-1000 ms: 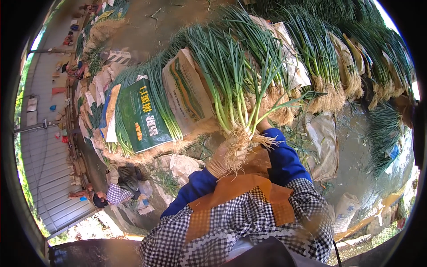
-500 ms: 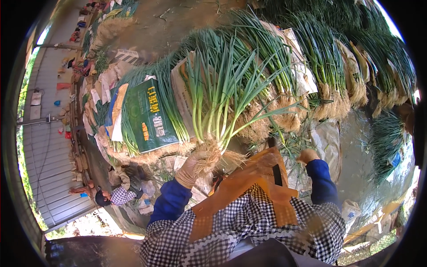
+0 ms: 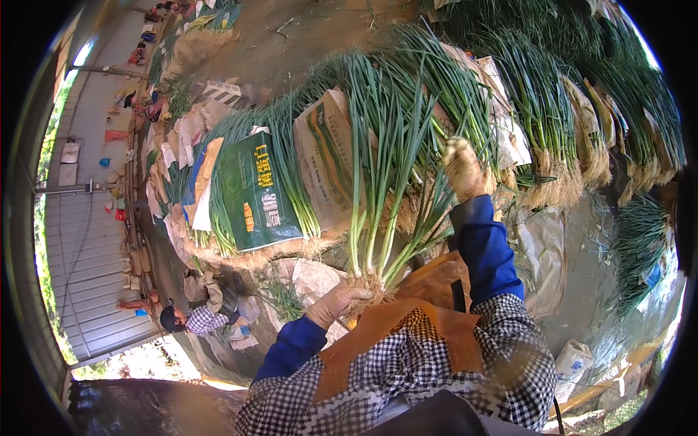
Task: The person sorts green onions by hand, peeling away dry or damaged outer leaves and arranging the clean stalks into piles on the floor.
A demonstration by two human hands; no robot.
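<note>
Screening bundles (image 3: 465, 102) behind, green onions (image 3: 373, 236) seemingly overlap a tan sack (image 3: 325, 160).

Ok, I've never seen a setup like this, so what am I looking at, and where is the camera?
There's no machine at work here: these are a person's own two bare hands. The view comes from a wide fisheye camera worn on that person's head, looking down, so straight edges look bent. The left hand holds a bunch of green onions by its root end. The right hand is raised to the right of that bunch; it is blurred, so I can't tell whether it grips anything. On the ground lie more bundles, some with a sack over them. Another person is off to the left.
</note>
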